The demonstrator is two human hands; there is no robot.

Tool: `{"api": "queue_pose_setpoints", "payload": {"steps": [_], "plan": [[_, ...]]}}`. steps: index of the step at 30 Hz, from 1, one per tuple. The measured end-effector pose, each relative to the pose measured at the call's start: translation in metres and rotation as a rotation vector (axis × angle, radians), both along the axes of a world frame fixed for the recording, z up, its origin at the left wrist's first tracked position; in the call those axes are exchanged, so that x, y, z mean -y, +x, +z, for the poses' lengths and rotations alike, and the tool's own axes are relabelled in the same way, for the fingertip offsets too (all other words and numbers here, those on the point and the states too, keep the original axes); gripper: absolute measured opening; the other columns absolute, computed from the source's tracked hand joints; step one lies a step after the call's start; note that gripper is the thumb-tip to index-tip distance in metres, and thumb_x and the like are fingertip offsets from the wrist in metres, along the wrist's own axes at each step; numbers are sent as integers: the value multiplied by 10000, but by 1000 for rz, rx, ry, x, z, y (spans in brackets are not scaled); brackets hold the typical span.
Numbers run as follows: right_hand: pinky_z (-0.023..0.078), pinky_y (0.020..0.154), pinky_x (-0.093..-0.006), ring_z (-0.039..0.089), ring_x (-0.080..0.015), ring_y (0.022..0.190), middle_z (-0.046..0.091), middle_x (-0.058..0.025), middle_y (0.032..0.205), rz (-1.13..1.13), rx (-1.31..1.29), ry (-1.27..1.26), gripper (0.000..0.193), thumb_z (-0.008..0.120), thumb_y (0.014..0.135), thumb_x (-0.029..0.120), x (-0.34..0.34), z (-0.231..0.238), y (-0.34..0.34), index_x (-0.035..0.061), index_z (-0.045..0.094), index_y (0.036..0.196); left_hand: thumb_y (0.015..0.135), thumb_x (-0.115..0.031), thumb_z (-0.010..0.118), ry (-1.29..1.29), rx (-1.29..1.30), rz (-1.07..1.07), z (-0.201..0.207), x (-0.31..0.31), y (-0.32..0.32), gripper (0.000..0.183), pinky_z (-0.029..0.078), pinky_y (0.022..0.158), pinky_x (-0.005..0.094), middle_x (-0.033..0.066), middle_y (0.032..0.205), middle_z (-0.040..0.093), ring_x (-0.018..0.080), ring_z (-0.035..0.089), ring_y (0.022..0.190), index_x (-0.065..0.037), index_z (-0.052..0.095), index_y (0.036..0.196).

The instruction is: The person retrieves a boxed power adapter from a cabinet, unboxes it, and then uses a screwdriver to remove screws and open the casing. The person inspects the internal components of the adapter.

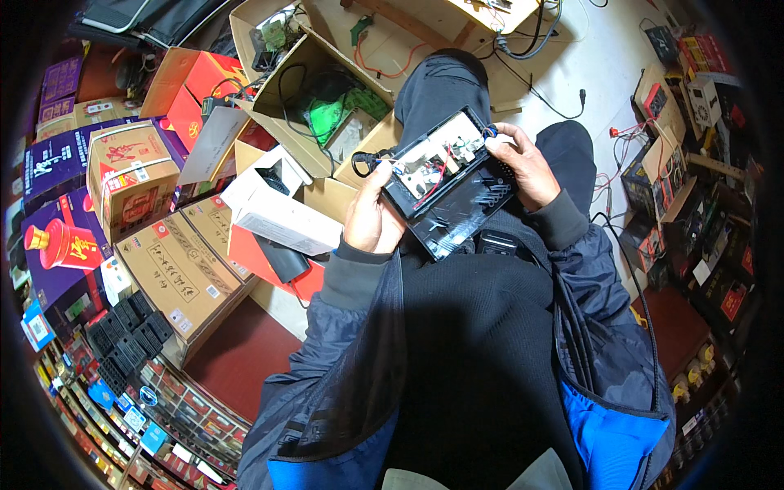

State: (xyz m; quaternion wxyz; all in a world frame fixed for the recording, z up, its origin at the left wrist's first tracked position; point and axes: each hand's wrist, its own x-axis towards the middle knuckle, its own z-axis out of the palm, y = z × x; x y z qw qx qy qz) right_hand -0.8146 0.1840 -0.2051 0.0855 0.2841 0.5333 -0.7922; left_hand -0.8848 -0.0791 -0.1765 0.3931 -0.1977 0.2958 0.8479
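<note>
Above my lap I hold an opened black plastic electronics case [469,214] with both hands. In one half sits a pale circuit board [445,157] with soldered parts and a thin red wire. The other half lies nearer my body and shows bare black plastic with vent slots. My left hand [372,216] grips the left end, its thumb by a black cable [364,162] that leaves the case there. My right hand [527,167] is closed on the far right end, thumb on top beside a small blue part. Its other fingers are partly hidden.
To the left stand open cardboard boxes [286,122], one holding a green item, and a white box [286,220]. Stacked cartons [180,269] and a red bottle-shaped container [64,245] lie farther left. Cables [563,106] trail over the floor. Electrical units [653,180] line the right side.
</note>
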Motion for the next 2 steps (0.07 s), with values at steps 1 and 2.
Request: {"api": "queue_pose_setpoints", "payload": {"steps": [1, 2], "plan": [[497, 940, -285, 613, -113, 1027, 661, -59, 1093, 11, 9, 17, 592, 740, 998, 271, 0, -1, 1, 7, 467, 1452, 1095, -288, 520, -40, 13, 24, -2, -2, 1, 500, 513, 1112, 503, 249, 1387, 635, 344, 665, 1241, 77, 490, 1436], [492, 958, -284, 614, -119, 1035, 655, -64, 1115, 29, -4, 20, 597, 742, 996, 272, -1, -1, 1, 6, 464, 1453, 1095, -288, 520, -27, 3, 21, -3, -3, 1, 500, 513, 1112, 503, 249, 1387, 635, 344, 665, 1241, 77, 490, 1436]]}}
